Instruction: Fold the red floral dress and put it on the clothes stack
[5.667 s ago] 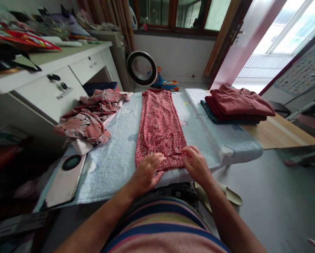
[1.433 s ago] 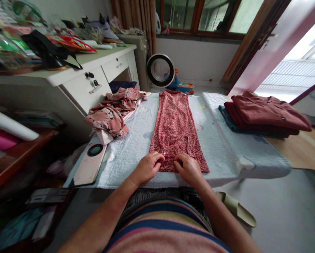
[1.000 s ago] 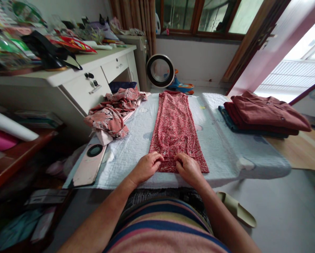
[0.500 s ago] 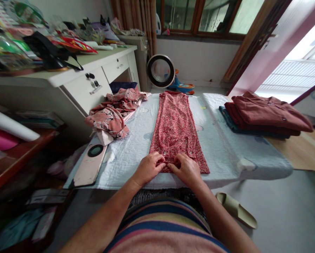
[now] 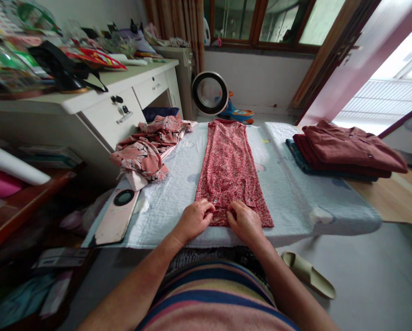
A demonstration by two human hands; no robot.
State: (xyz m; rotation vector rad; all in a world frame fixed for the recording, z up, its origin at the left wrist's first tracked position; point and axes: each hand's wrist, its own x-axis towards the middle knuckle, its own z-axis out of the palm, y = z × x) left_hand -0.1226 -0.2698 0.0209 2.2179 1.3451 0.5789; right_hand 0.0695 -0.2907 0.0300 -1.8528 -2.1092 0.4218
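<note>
A red, finely patterned shirt [image 5: 226,158] lies in a long folded strip on the cloth-covered table. Two small buttons show on its cuffs near the front end. My left hand [image 5: 195,218] is closed at the left of that end, its curled fingers and thumb pinching the fabric beside a cuff. To its right, my right hand [image 5: 244,221] is also closed on the fabric, fingers bent under. A short stretch of shirt shows between the two hands. The fingertips are partly hidden.
Crumpled pink floral clothing [image 5: 143,151] lies at the left, beside a pale flat case with a dark round spot [image 5: 112,218]. Folded garments [image 5: 350,151] are stacked at the right. A cluttered desk [image 5: 123,82] borders the left side. A green slipper [image 5: 307,273] lies on the floor.
My thumbs have drawn slightly apart, widening the gap between my hands. The right cuff's button is now plainer to see. The shirt stays in place.
</note>
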